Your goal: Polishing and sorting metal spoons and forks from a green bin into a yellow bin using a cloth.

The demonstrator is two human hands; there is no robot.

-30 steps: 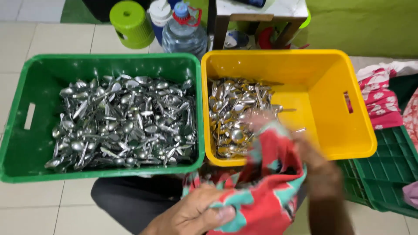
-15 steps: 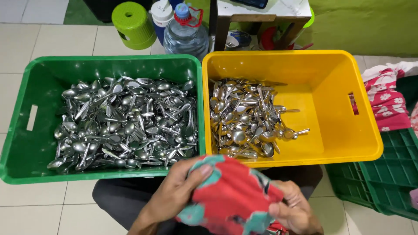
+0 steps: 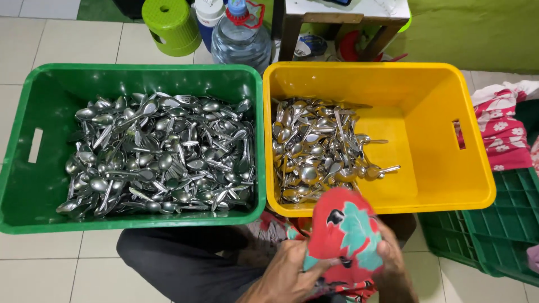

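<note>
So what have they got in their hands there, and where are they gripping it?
A bunched red cloth with teal flowers, held between both hands: the left hand grips its lower left edge, the right hand its right side. Whether anything is wrapped inside cannot be told.

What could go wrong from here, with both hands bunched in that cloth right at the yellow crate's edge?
1. The red and teal cloth, held by the left hand and right hand, overlaps the yellow crate rim; it might snag spoon handles nearby.
2. Anything wrapped inside is hidden, so it may slip out unnoticed.
3. The green crate is piled with cutlery; a bump could spill some.
</note>
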